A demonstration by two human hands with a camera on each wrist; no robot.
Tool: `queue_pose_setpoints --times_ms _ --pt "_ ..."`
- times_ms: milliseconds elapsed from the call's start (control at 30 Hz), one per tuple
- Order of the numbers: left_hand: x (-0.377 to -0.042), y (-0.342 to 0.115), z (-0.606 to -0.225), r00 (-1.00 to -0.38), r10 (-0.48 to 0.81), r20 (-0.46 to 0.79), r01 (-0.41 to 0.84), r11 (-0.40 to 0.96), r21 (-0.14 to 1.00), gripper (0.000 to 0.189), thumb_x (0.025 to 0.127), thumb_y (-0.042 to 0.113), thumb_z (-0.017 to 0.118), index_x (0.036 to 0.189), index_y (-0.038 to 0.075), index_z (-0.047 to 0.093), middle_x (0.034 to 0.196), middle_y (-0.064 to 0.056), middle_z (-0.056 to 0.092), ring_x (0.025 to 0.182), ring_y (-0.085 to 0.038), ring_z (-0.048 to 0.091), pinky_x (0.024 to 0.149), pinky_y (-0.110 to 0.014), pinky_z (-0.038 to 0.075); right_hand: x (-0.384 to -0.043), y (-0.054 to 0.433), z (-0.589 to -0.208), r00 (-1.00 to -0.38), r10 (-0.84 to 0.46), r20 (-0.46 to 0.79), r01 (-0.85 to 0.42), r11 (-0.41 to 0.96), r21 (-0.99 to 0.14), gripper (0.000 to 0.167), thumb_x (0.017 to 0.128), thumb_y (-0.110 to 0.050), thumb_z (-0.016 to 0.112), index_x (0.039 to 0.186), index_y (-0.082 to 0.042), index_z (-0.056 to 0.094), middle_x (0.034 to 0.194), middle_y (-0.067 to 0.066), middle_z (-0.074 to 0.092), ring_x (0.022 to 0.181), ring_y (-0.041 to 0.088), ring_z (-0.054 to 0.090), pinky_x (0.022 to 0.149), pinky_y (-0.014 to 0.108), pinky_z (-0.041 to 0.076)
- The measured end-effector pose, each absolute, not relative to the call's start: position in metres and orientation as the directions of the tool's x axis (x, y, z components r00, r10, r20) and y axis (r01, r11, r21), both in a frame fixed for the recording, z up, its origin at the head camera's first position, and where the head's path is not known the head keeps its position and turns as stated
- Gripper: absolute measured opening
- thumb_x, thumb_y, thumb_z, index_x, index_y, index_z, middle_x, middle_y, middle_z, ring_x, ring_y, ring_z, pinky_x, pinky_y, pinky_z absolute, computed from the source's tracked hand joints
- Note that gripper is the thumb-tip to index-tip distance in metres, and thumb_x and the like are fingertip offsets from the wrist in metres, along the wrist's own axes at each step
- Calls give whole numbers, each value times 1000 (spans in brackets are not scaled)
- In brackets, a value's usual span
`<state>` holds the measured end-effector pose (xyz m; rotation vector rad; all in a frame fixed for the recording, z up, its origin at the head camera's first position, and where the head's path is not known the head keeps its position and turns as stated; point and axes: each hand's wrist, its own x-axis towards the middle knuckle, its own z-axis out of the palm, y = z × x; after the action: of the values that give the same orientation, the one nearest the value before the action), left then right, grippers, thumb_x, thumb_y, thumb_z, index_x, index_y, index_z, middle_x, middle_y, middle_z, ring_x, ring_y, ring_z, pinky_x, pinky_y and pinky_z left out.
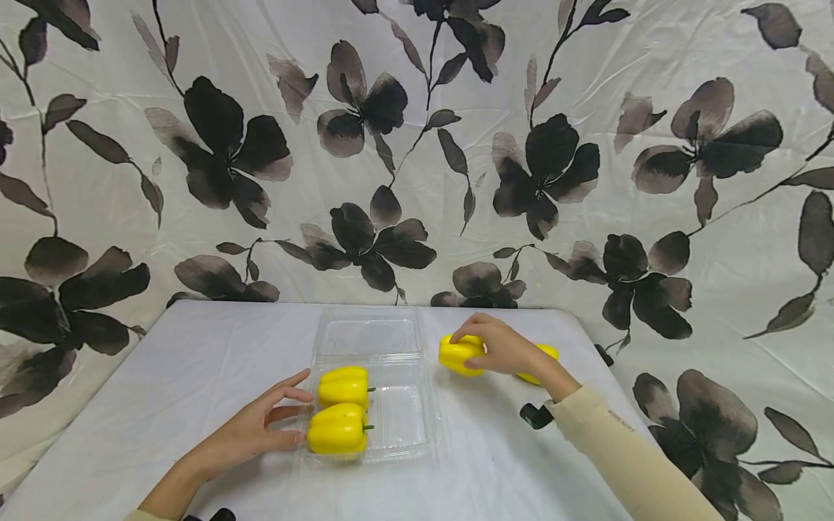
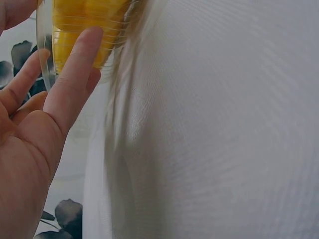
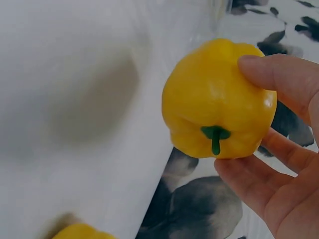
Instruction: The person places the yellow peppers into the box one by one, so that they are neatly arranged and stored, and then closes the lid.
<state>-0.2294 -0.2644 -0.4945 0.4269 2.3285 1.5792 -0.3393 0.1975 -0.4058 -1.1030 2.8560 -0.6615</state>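
My right hand holds a yellow bell pepper between thumb and fingers, raised off the table to the right of a clear plastic clamshell box. The pepper's green stem faces the right wrist camera. Two more yellow bell peppers, a rear one and a front one, lie side by side in the left part of the box, stems to the right. At the box's left wall is my left hand, its fingers spread and touching or very near the plastic. Behind my right wrist lies another yellow pepper, partly hidden.
The box's lid lies folded back toward the rear of the table. A white cloth covers the table. Behind it hangs a floral curtain. Dark wrist devices, such as the right one, stick out below the wrists.
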Motion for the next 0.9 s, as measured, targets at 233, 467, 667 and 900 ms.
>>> queue_pose_setpoints --times_ms 233,467,667,900 --pt "-229 -265 -495 -913 402 -74 74 341 937 58 91 26 86 138 12 55 179 -10 9 146 -49 46 112 -56 51 -328 179 -398 -717 -678 162 -676 621 -396 38 88 -9 86 124 -16 76 125 6 64 115 24 61 99 44 55" --pt "-230 -264 -495 -914 398 -79 69 343 937 58 91 27 86 138 12 55 179 -10 9 146 -49 46 112 -57 51 -318 161 -395 -729 -674 121 -654 633 -415 39 90 -11 85 127 -18 75 128 5 63 116 23 60 102 42 55" --pt "-229 -265 -495 -907 415 -64 91 344 935 58 92 26 85 138 10 55 179 -12 8 145 -50 46 112 -56 51 -313 149 -391 -710 -691 137 -677 615 -404 39 89 -11 86 126 -17 76 127 5 63 116 23 61 102 42 56" --pt "-228 -265 -494 -903 426 -52 109 345 932 56 93 25 84 138 10 54 179 -14 8 145 -51 47 112 -53 52 -312 135 -391 -687 -714 138 -699 596 -395 39 90 -12 86 127 -16 75 129 6 64 119 22 61 103 42 55"
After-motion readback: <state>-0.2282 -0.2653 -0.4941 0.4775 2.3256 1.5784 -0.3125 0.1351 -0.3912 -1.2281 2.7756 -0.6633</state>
